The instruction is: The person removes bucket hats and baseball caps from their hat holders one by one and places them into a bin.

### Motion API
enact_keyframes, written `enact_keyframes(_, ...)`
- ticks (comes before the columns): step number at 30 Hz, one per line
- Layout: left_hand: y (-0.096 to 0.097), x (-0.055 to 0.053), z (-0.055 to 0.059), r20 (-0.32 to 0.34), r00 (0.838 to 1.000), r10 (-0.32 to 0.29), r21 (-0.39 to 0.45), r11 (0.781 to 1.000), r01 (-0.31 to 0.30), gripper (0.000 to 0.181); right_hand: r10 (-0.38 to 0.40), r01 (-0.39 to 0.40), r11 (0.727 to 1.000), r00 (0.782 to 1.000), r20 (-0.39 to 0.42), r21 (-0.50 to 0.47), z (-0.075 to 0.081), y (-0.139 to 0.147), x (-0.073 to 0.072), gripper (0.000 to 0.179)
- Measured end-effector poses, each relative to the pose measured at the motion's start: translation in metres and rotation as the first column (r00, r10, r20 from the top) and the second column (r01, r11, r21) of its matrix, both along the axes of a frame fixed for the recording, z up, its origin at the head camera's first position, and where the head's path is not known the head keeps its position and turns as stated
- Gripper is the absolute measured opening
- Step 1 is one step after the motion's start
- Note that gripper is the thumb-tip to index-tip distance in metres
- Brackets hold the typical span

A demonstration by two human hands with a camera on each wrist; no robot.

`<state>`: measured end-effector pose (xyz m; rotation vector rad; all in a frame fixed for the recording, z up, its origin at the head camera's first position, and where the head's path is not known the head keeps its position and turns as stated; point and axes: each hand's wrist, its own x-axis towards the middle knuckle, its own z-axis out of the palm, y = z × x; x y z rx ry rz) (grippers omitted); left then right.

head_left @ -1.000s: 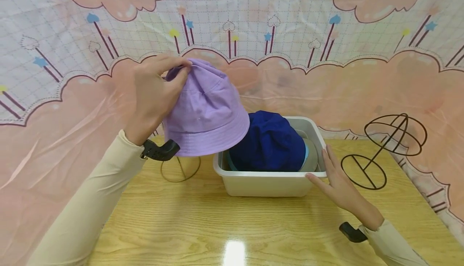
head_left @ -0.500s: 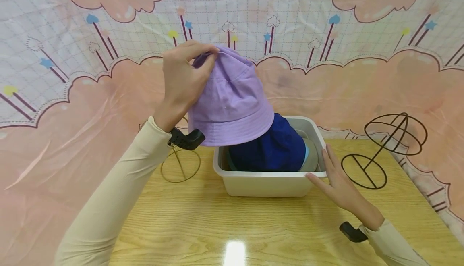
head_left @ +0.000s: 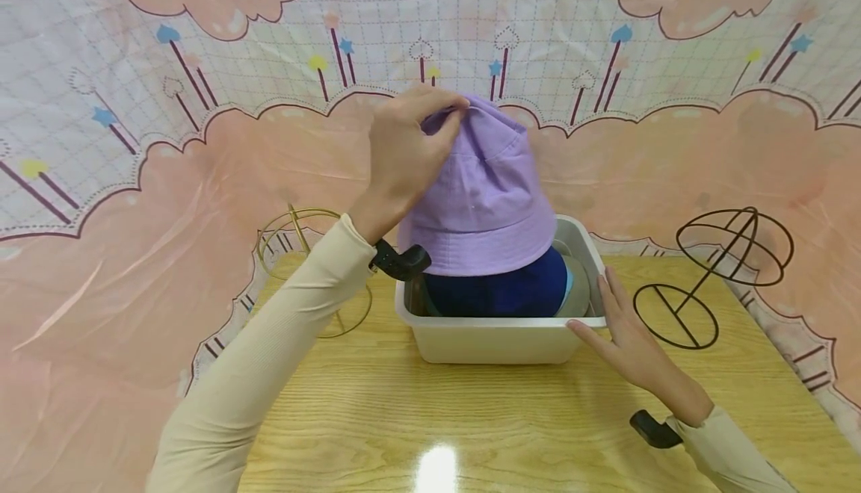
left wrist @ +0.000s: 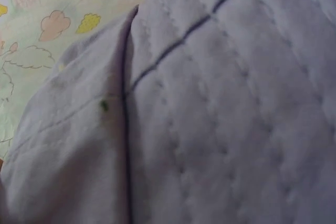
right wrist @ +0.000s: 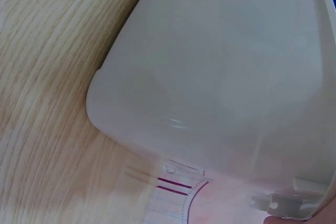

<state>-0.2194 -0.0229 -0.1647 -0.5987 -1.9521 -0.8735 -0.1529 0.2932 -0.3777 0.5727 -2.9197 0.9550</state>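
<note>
My left hand [head_left: 410, 149] pinches a purple bucket hat [head_left: 484, 202] by its crown, holding it brim down above a white plastic bin [head_left: 494, 340]. Its stitched brim [left wrist: 236, 103] fills most of the left wrist view. Inside the bin lies a dark blue cap [head_left: 498, 295], partly covered by the purple hat, with a grey-beige hat [head_left: 576, 291] at its right. My right hand [head_left: 628, 340] rests on the bin's front right corner, fingers extended along the rim. In the right wrist view the bin's outer wall [right wrist: 210, 77] takes up most of the picture.
A black wire hat stand [head_left: 699, 284] is on the right of the wooden table [head_left: 377, 418]. On the left, a gold wire hat stand [head_left: 366, 312] is partly hidden behind my left arm. A patterned pink and white cloth [head_left: 673, 164] hangs behind the table.
My left hand has carried the purple hat rightward, from the bin's left side to over the bin, and it now hides more of the blue cap. My right hand has stayed in place.
</note>
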Motion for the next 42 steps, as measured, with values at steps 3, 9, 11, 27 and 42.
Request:
enact_keyframes(3,0.009,-0.002,-0.006,0.054,0.999,0.004,-0.023,1.000,-0.003,0.014,-0.006,0.006,1.000,1.000,0.004,0.002,0.000,0.000,0.000,0.091)
enact_keyframes(9,0.024,-0.005,-0.025,0.179,0.984,0.002,-0.066,0.998,0.010,0.015,-0.007,0.007,1.000,1.000,0.013,0.000,-0.002,0.000,-0.001,0.091)
enact_keyframes(11,0.028,-0.005,-0.033,0.191,0.982,-0.017,-0.073,0.997,0.032,0.015,-0.002,0.002,1.000,1.000,0.010,-0.004,-0.002,0.001,-0.001,0.091)
enact_keyframes(27,0.032,-0.011,-0.092,0.203,0.977,-0.060,-0.067,0.995,0.075,0.013,0.015,-0.015,1.000,1.000,-0.016,-0.022,-0.005,0.002,0.000,0.090)
enact_keyframes(42,0.021,-0.005,-0.110,0.271,0.956,-0.115,-0.093,0.985,0.145,0.013,0.019,-0.019,1.000,1.000,-0.018,-0.023,-0.004,0.000,0.001,0.090)
